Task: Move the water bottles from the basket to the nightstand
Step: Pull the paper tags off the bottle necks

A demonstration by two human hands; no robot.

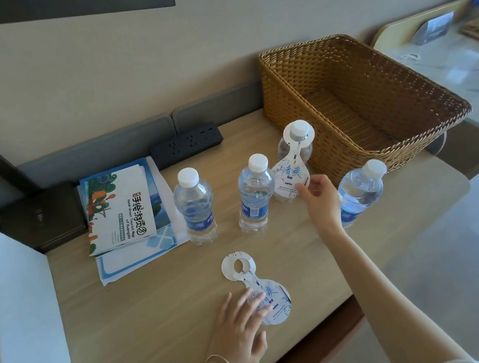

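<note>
Several clear water bottles with white caps stand on the wooden nightstand (145,311): one at the left (195,207), one in the middle (256,193), one by the basket (297,150) with a white paper tag (291,175) hung on its neck, and one at the right (359,190). The wicker basket (385,133) stands at the back right with nothing visible inside. My right hand (320,197) pinches the lower edge of the hung tag. My left hand (241,332) rests flat on a second tag (257,286) lying on the nightstand.
Brochures (122,210) lie at the left beside a black box (43,218). A black power strip (187,144) sits along the grey back panel. A white box (17,320) stands at the far left. A light desk (462,67) stretches beyond the basket.
</note>
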